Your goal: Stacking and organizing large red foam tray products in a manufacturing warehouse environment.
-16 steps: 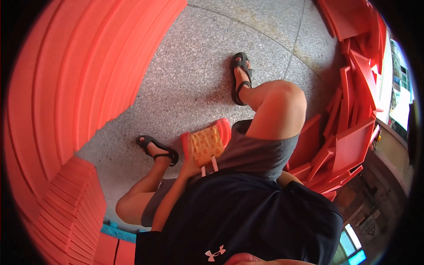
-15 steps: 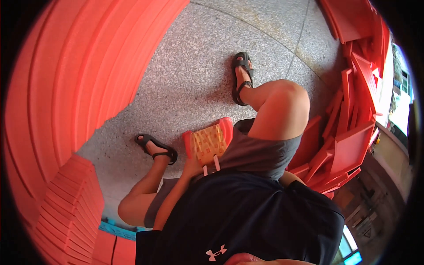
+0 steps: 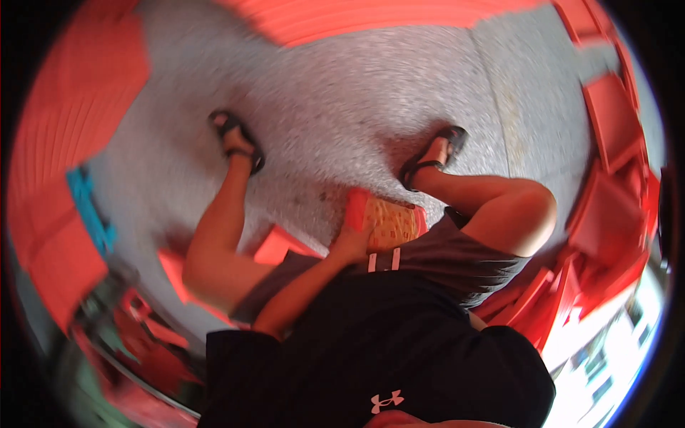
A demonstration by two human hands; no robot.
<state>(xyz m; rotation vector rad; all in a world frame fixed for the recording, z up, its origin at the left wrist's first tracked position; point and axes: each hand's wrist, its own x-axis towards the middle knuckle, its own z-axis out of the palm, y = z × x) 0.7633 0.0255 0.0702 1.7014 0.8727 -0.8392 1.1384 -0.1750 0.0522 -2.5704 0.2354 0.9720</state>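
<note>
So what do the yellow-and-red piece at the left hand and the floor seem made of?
Yellow-and-red piece: possibly plastic, from its bright red edges; finish blurred. Floor: probably terrazzo, fairly matt, from its fine grey speckle.

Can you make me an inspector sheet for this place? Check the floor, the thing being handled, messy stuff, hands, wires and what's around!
Surface: speckled grey floor
Things: red-and-yellow block, its yellow face patterned with squares
Clutter: red panels piled at different angles on the right
Grips: left hand touches the block, too blurred to tell how tightly; right hand hidden
Cables: nothing seen
Surroundings: layered red stack ahead; blue thing on the left
</note>
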